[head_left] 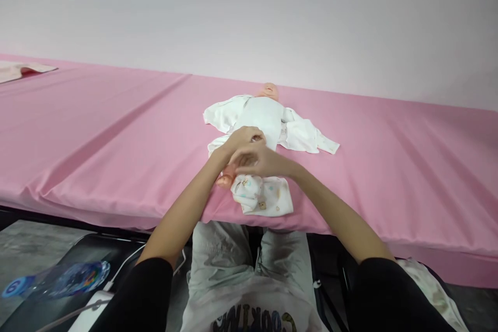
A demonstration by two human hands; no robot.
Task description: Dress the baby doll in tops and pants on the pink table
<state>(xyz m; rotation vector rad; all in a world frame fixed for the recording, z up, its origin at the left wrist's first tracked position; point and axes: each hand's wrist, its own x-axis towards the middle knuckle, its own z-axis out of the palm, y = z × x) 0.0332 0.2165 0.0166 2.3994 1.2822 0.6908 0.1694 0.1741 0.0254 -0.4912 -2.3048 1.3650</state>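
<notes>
A baby doll (268,91) lies on its back on the pink table cover (116,129), head away from me, in an open white garment (264,119). Patterned white trousers (268,196) lie bunched at its legs by the table's near edge, and a bare doll foot (225,180) pokes out on the left. My left hand (243,139) rests on the doll's waist with its fingers curled on the cloth. My right hand (260,162) crosses just in front of it, fingers pinched together over the doll's lower body; what they grip is hidden.
A folded pale cloth (19,70) lies at the far left of the table. A plain wall stands behind. Below the table edge, left of my knees, a plastic bottle (58,279) with a blue cap lies on a dark surface beside white cables (124,264).
</notes>
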